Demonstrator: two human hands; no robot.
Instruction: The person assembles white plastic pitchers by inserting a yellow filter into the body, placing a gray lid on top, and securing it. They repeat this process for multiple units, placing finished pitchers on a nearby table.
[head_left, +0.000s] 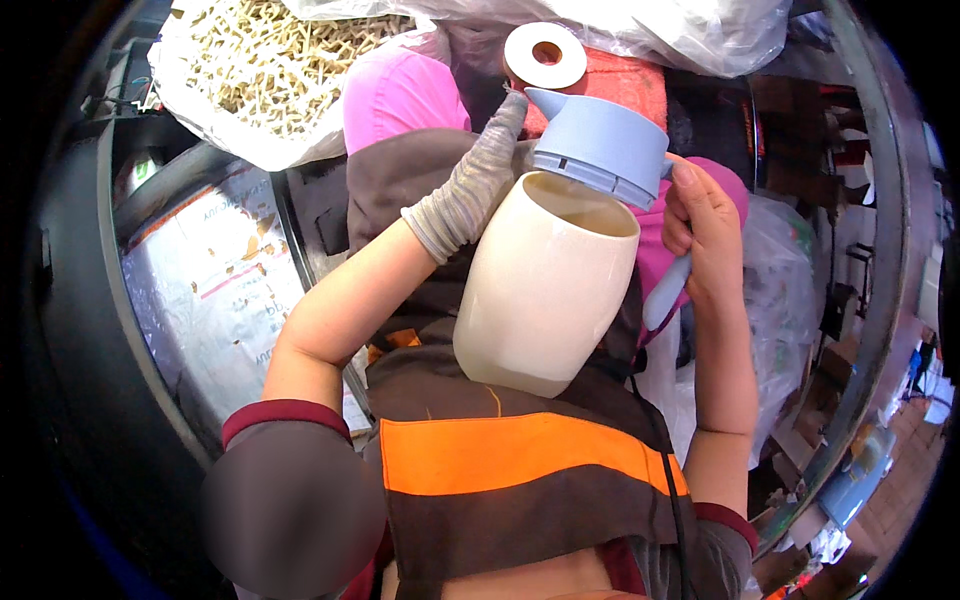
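A cream jug body [545, 285], glossy and open at the top, leans at a tilt on my lap. My left hand [478, 175], in a striped grey knit glove, presses along its upper left side; some fingers are hidden behind the jug. Above the mouth is a light blue spouted jug lid [600, 142], its lower rim partly over the opening and not seated. My bare right hand [703, 215] is closed round the lid's handle [667, 292], which hangs down on the right of the jug.
A white sack [270, 145] of short tan pieces stands at the far left. A tape roll [545, 57] lies on a red cloth [628, 88] ahead. Clear plastic bags [775, 290] are at right and far. Printed plastic packaging [225, 270] lies at left; a dark frame bar [862, 290] runs along the right.
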